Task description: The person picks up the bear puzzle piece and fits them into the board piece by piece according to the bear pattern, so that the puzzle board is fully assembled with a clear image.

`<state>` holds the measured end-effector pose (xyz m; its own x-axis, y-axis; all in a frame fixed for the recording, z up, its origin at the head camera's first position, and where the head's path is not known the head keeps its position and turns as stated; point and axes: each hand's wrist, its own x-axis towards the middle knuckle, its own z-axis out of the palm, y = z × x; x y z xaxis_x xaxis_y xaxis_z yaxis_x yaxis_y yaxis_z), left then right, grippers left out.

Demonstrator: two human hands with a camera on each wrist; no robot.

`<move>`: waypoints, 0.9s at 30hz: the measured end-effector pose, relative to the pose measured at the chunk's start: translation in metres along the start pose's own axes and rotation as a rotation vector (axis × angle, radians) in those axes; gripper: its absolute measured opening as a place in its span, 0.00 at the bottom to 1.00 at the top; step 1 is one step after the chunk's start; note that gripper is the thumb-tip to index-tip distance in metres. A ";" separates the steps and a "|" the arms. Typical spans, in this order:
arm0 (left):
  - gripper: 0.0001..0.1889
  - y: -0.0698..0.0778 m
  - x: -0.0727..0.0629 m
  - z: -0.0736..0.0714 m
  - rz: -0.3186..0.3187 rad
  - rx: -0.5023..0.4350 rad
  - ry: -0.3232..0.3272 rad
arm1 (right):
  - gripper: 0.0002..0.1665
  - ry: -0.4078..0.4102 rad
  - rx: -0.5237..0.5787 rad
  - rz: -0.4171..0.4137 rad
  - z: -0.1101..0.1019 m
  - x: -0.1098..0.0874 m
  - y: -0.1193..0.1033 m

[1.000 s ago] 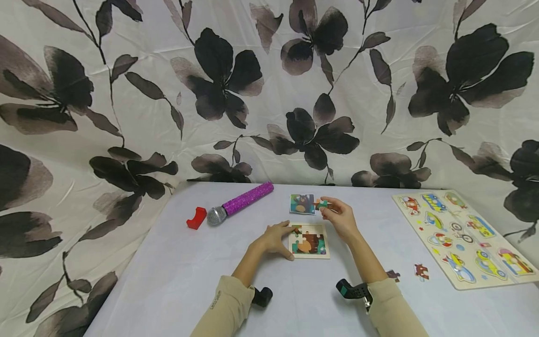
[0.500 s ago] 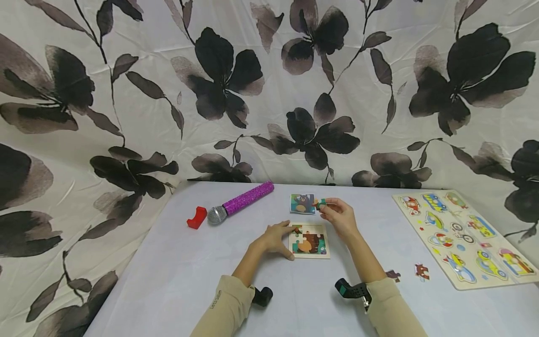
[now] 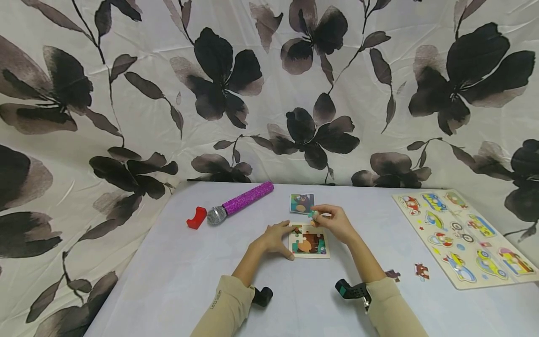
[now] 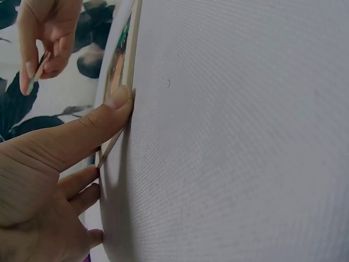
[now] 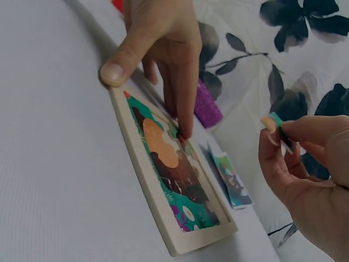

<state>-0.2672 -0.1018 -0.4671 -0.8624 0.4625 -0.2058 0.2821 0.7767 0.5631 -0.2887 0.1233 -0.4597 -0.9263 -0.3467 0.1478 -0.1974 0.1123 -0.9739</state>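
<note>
My left hand [image 3: 274,239] rests at the left side of a small wooden puzzle board [image 3: 327,255] with a brown bear picture. Its thumb lies on the near-left corner, and the index fingertip touches the picture near the far left, as the right wrist view shows. Over the board's far edge, my right hand [image 3: 337,223] pinches a jigsaw piece [image 5: 277,121], teal and orange, between thumb and fingers. In the right wrist view the piece is tilted and raised above the board. Pale gaps show in the board's far part. A bear picture card [image 3: 302,203] lies just beyond it.
Two loose jigsaw pieces, a purplish one [image 3: 393,275] and a brown one [image 3: 421,271], lie right of my right forearm. Farther right is a large vehicle puzzle board [image 3: 442,276]. A purple glitter microphone [image 3: 248,198] and a red block [image 3: 196,218] lie back left.
My right hand has brought the jigsaw piece left and nearer, from beside the picture card to over the board's far edge. My left hand has stayed in place.
</note>
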 end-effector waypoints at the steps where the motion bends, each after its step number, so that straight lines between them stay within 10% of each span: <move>1: 0.47 0.000 0.000 0.000 0.001 0.000 0.001 | 0.23 0.002 -0.022 -0.002 0.001 0.000 0.000; 19: 0.47 -0.001 -0.002 -0.001 0.013 -0.005 0.001 | 0.14 0.043 -0.079 -0.131 0.025 0.004 0.005; 27: 0.46 -0.002 -0.003 -0.001 0.044 -0.004 0.011 | 0.08 -0.066 -0.302 -0.132 0.036 0.003 0.012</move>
<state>-0.2658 -0.1053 -0.4668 -0.8539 0.4911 -0.1721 0.3179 0.7542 0.5746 -0.2818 0.0900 -0.4769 -0.8656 -0.4351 0.2478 -0.4094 0.3302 -0.8505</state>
